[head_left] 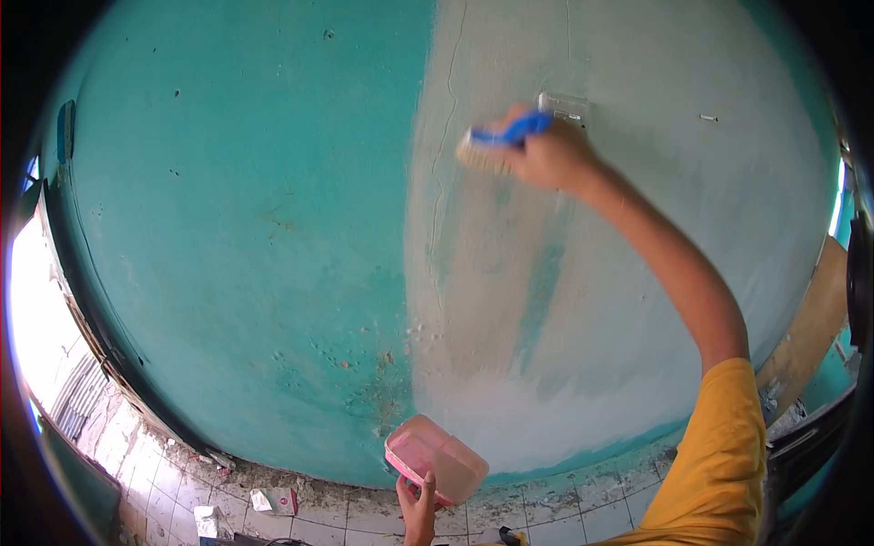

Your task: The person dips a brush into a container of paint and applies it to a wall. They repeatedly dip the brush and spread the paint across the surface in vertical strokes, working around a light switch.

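My right hand (553, 153) is closed around the blue handle of a wide brush (510, 132), whose pale bristles lie against the upper part of the wall. Part of the hand is blurred. Low in the view, my left hand (419, 510) grips the edge of a pink plastic container (439, 460), thumb on the near side. What the container holds is hard to make out. The wall is teal (273, 227) on the left and coated greyish white (619, 300) on the right, with teal streaks showing through below the brush.
A switch plate (564, 106) sits on the wall just behind my right hand. Cracks and bumps mark the wall. On the dirty tiled floor (364, 519) lie a red-and-white packet (275, 501) and a white packet (208, 521). A bright opening (41, 309) is at the left.
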A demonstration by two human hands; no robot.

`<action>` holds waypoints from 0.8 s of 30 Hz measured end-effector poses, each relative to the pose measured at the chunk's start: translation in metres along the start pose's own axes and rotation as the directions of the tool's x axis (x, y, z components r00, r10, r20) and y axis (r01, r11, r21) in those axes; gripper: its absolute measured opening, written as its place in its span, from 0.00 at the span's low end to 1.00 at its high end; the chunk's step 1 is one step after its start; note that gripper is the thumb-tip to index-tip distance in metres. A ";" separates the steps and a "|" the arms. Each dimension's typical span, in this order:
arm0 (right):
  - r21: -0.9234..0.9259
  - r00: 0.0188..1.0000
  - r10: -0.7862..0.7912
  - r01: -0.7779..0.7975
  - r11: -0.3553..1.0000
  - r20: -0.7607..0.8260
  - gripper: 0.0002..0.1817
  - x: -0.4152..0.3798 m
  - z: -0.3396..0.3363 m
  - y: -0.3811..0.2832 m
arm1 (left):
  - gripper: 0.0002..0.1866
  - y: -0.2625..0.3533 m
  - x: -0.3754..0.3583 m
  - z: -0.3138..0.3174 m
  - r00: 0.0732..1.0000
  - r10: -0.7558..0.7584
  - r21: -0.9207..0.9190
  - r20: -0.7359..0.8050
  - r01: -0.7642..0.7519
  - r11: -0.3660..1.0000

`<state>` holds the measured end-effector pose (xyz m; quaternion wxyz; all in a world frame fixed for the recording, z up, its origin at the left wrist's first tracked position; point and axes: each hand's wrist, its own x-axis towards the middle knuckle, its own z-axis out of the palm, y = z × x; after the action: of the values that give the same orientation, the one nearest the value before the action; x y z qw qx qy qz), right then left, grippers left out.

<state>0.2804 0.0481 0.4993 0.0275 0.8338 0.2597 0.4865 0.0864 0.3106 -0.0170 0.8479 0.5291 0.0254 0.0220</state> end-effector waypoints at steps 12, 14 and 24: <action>-0.232 0.936 -0.349 0.329 0.915 -0.050 0.14 -0.040 0.021 -0.033 | 0.36 -0.003 -0.010 0.003 1.000 0.002 -0.006 -0.018 -0.002 1.000; -0.001 0.924 -0.330 0.336 0.942 0.194 0.17 -0.073 0.030 -0.053 | 0.39 0.018 -0.020 0.009 0.995 -0.091 0.026 -0.051 0.092 0.995; -0.257 0.960 -0.108 0.040 0.966 -0.258 0.20 0.077 -0.049 0.009 | 0.37 0.007 -0.012 0.014 0.996 -0.056 -0.008 -0.072 0.056 0.998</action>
<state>0.2742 0.0654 0.5887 0.1149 0.7393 0.2290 0.6227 0.0754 0.3009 -0.0042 0.8484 0.5243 0.0709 0.0174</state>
